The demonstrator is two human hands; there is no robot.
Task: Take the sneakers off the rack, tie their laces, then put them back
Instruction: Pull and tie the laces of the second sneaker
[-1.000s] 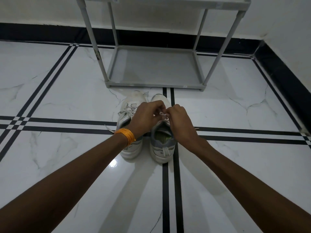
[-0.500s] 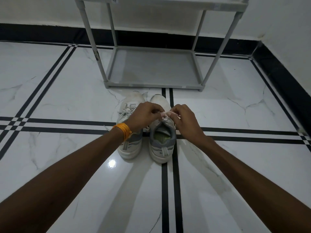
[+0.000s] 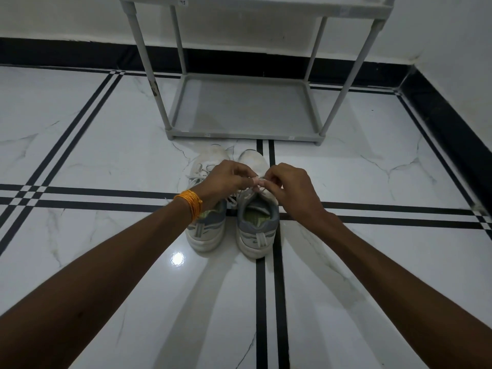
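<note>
Two white and grey sneakers stand side by side on the floor, heels toward me. Over the right sneaker both hands pinch its white laces. My left hand, with orange threads on the wrist, holds one strand. My right hand holds the other, fingertips nearly touching the left hand's. The left sneaker is partly hidden under my left wrist, its laces lying loose. The grey shoe rack stands just beyond the toes, its bottom shelf bare.
The floor is glossy white marble with black inlay stripes. A black skirting runs along the back wall and the right wall. The rack's grey posts rise out of view at the top.
The hands have drawn slightly apart and lifted, pulling the right sneaker's laces up between the fingertips. The view has shifted a little; the sneakers have not moved.
</note>
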